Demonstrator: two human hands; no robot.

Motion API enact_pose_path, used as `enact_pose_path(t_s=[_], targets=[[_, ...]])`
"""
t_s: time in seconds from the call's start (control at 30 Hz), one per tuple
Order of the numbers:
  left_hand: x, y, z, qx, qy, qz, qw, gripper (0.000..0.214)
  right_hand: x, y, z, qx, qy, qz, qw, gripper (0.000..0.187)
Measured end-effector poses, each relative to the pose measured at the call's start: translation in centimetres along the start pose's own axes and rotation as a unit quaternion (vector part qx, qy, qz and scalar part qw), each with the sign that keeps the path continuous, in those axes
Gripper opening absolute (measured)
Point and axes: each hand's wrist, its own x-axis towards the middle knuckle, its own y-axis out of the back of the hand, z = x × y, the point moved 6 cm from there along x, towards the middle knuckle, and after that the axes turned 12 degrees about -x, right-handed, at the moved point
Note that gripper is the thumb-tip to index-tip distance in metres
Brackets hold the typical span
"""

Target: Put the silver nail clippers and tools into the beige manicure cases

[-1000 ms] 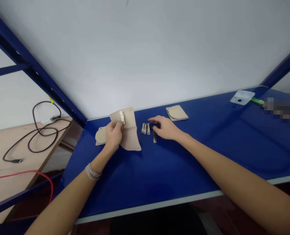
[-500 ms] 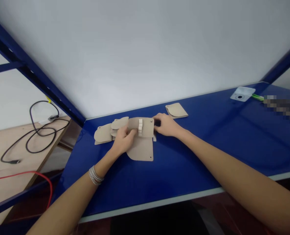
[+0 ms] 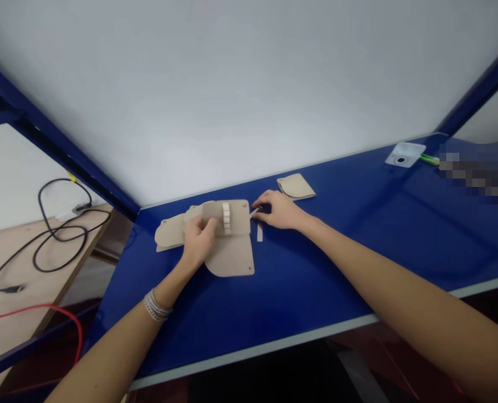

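Open, white-looped beige pouch (image 3: 232, 254), slim silvery tool (image 3: 255, 212) beside

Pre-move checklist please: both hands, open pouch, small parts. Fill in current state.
1. Beige, leather-like open pouch unfolded, lower flap spread: ok.
2. Left hand gripping it, thumb on the inner face: ok.
3. Right hand pinching the slim, pale, metallic-looking piece beside the pouch's right edge: ok.
4. Row of white loops facing up, uncovered by fingers: ok.
5. Loops empty or filled: cannot tell, too small.
6. Flat, pale, narrow strip picked up: not ok, on the glossy blue table.
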Motion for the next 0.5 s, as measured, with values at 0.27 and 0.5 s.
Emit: enact_pose_path(t_s=[0.27, 0.5], targets=[[1.7, 4.1, 1.7, 0.100, -0.126, 0.146, 0.976, 0.026, -0.4, 0.1, -0.1, 0.007, -0.014, -0.003, 1.000, 0.019], [1.7, 3.6, 1.5, 0.122, -0.139, 0.108, 0.977, 0.025, -0.2, 0.0, -0.4, 0.011, 0.000, -0.007, 1.000, 0.012]])
